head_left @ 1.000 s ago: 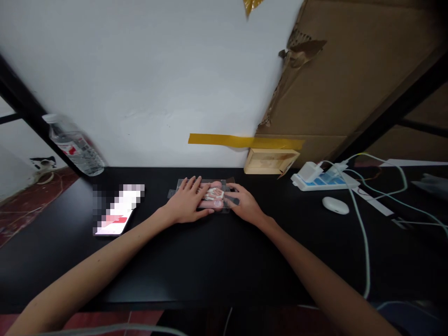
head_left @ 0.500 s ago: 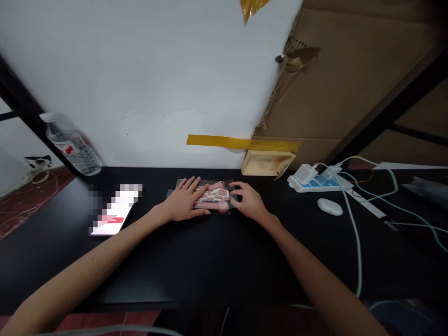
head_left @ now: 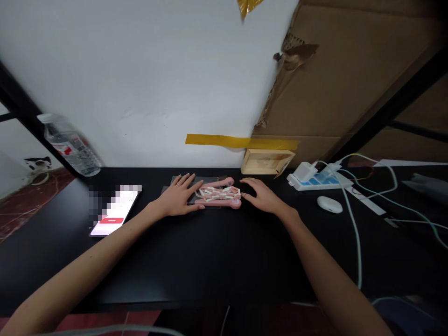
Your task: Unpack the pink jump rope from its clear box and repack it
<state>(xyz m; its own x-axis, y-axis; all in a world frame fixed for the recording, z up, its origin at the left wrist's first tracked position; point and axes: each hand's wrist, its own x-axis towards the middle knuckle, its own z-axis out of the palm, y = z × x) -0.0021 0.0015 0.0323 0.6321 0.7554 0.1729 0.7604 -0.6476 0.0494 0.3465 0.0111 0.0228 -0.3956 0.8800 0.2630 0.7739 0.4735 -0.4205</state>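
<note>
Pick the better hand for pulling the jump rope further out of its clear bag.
Probably the right hand: it is beside the end of the jump rope that sticks out of the bag. The left hand lies flat over the bag's other end, better suited to hold it down.

My feed is dim, blackest in the upper right corner. I get white glare off the phone screen (head_left: 121,207), partly pixelated.
</note>
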